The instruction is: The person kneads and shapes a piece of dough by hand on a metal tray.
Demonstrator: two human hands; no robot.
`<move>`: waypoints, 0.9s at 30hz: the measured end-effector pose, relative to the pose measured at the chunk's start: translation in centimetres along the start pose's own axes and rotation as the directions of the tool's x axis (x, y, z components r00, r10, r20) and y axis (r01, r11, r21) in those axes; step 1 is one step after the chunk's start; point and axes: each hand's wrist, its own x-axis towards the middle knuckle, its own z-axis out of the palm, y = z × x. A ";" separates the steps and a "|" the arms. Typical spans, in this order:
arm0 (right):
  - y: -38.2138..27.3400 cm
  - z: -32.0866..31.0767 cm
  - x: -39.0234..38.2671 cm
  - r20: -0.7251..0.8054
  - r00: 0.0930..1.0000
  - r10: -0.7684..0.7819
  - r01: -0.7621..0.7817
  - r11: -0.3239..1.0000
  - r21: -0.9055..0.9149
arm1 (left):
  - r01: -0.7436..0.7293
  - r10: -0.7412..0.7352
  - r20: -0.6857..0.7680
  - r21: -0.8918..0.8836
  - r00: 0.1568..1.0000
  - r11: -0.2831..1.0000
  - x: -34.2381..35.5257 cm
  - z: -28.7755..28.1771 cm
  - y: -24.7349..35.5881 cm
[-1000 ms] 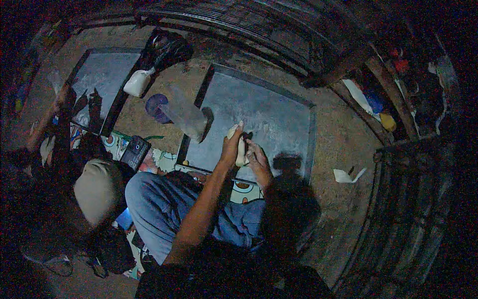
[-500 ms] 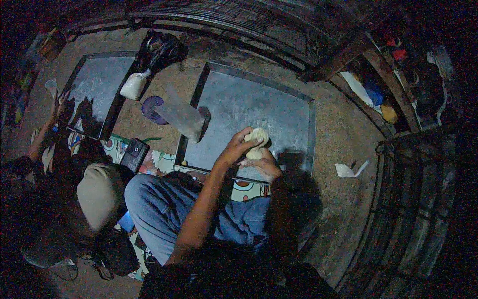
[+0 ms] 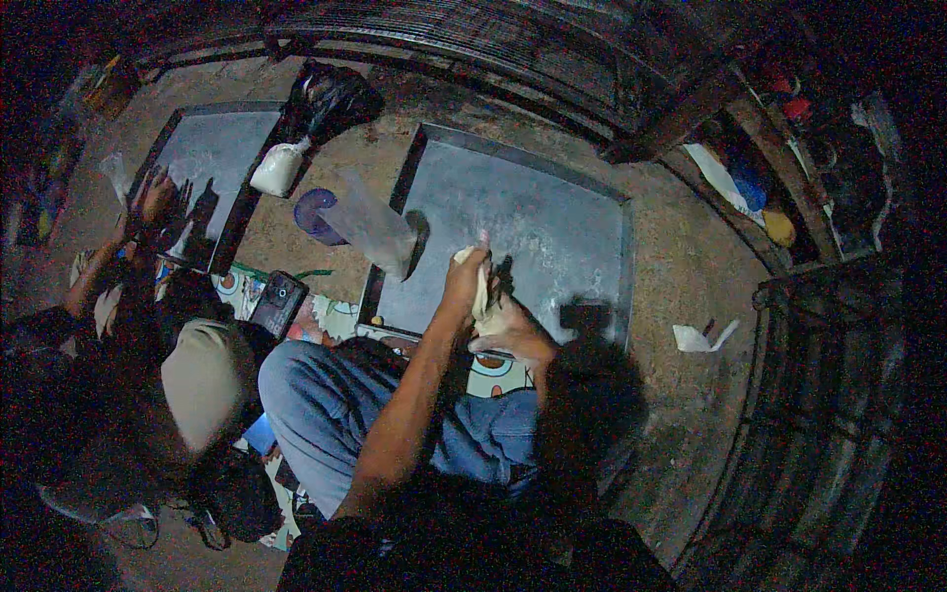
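Over the near edge of a large metal tray (image 3: 533, 212), a pale lump of dough (image 3: 481, 298) is squeezed between my two hands. My left hand (image 3: 464, 283) is closed on its upper part, the thumb pointing up and away. Lower and to the right, my right hand (image 3: 515, 331) presses against the dough with its palm and fingers. Much of the dough is hidden by the hands. White powdery smears mark the tray's surface, and a small pale bit (image 3: 378, 321) lies by its near left corner.
A clear plastic bag (image 3: 370, 232) leans over the tray's left rim beside a purple round thing (image 3: 321, 215). Farther left are a white-filled bag (image 3: 277, 170), a black plastic bag (image 3: 330, 99) and another tray (image 3: 222, 138) under another person's hand (image 3: 153, 192). White paper (image 3: 698, 337) lies right.
The dough, bulging above both hands before, is now pressed lengthwise between them. My left hand has turned, thumb up. At the left, the other person's hand has moved over their tray.
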 end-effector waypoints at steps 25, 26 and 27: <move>4.8 -0.3 2.0 -0.253 0.957 0.145 -0.113 0.984 0.139 | -0.143 0.078 0.573 0.069 0.816 0.987 0.9 -0.4 -1.8; 5.1 -0.5 1.9 -0.272 0.953 0.134 -0.123 0.991 0.057 | -0.101 0.045 0.565 0.069 0.824 0.992 1.1 -0.3 -1.9; 5.4 -0.6 1.8 -0.299 0.946 0.123 -0.135 0.991 -0.019 | -0.059 0.011 0.557 0.069 0.830 0.996 1.4 -0.4 -1.9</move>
